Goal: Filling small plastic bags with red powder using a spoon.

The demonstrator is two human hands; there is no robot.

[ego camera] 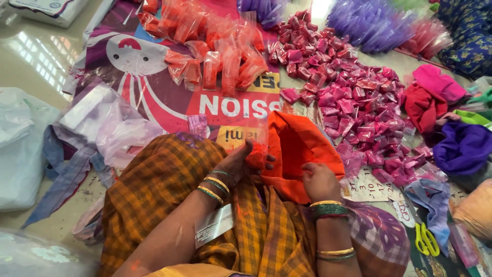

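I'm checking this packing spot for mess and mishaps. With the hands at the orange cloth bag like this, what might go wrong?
1. The left hand holds a small clear packet over the orange cloth bag; orange powder may spill onto the checked cloth in the lap.
2. The right hand grips the bag's edge; if it slips, the bag could sag.
3. The scissors lie close by the right arm.

left hand (241, 161): pinches small clear packet (254, 134) | right hand (320, 180): grips orange cloth bag (300, 149)
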